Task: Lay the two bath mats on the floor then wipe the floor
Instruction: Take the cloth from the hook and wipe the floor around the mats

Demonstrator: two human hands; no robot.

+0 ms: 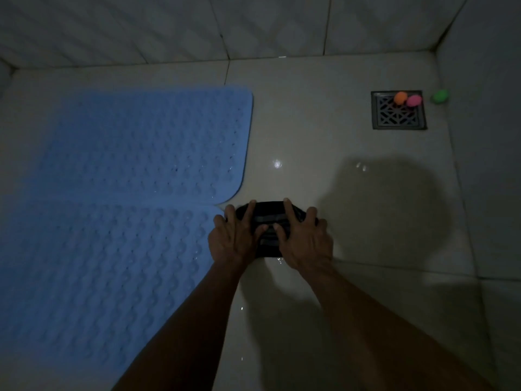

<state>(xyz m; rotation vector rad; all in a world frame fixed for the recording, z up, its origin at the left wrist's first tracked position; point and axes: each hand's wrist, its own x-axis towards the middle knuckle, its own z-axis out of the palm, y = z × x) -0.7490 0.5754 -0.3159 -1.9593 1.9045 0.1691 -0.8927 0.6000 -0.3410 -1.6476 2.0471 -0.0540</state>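
Both hands, left hand (235,238) and right hand (303,239), press spread, straight fingers on a dark cloth (269,221) on the floor (352,207), two blue mats (127,193) touching at nine o'clock.

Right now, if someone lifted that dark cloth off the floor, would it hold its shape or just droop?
Probably droop: the dark cloth lies bunched and rumpled under the left hand and right hand, which suggests soft fabric. It likely slides easily, since the floor looks glossy with wet glints. It may be damp, so a little heavier than it looks.
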